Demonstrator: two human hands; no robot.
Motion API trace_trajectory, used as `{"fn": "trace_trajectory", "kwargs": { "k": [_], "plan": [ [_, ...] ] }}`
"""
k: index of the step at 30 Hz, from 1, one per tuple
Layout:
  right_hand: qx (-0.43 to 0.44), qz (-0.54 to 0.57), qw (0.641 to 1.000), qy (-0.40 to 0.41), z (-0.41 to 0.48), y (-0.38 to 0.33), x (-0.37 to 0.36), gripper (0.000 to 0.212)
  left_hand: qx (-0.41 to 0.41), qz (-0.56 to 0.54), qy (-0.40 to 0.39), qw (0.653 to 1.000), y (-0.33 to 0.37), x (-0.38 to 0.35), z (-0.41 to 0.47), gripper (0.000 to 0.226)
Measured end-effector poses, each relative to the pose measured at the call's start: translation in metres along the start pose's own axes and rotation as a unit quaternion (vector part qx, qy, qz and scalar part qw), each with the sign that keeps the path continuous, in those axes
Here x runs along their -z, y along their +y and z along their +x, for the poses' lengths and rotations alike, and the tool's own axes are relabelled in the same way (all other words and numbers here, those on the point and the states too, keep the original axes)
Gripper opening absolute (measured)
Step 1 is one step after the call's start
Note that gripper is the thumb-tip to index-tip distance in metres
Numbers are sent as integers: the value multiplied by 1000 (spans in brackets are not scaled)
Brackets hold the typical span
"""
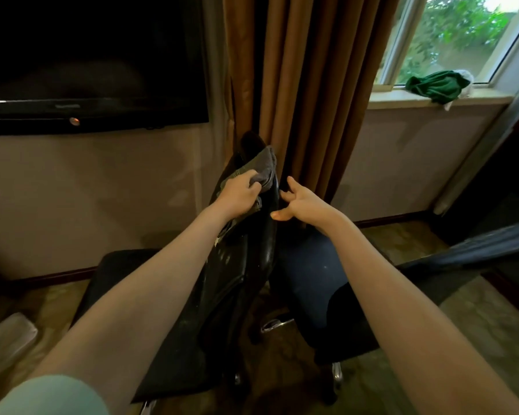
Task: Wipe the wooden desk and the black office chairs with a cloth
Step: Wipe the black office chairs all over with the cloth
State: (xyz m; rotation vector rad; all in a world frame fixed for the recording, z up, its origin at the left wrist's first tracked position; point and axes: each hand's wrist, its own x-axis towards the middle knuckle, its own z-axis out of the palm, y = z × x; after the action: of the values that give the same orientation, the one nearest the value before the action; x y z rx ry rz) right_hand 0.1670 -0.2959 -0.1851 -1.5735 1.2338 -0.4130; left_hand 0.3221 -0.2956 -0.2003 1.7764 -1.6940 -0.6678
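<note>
Chair-wiping looks to be the step in hand: the left hand grips a soft grey cloth, bunched against the top edge of the black office chair, whose backrest is glossy and pale-flecked. The right hand, fingers loosely spread and holding nothing, sits at that backrest's side edge; the next move probably calls for a firm downward stroke with the chair steadied

Shows a patterned floor bearing a black leather chair just beside a dark fabric chair, and a pale window sill with a crumpled green cloth lying on it.
</note>
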Motion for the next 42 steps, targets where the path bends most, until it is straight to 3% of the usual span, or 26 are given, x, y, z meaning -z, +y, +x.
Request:
{"fn": "trace_trajectory", "kwargs": {
  "k": [7, 17, 30, 37, 42],
  "plan": [
    [26, 71, 997, -3, 2, 6, 2, 94, -47, -22, -5, 999, 6, 2, -33, 16],
    [38, 115, 993, 8, 10, 21, -3, 89, -23, -20, 12, 999, 9, -1, -52, 23],
    [43, 81, 995, 29, 5, 16, -10, 82, -12, -31, 16, 999, -2, -7, -77, 16],
    [46, 105, 993, 33, 3, 13, -12, 82, 5, -34, 6, 999, 1, -7, -90, 32],
    [47, 140, 988, 41, -4, 10, -14, 78, -12, -34, 2, 999, 2, -7, -102, 21]
  ]
}}
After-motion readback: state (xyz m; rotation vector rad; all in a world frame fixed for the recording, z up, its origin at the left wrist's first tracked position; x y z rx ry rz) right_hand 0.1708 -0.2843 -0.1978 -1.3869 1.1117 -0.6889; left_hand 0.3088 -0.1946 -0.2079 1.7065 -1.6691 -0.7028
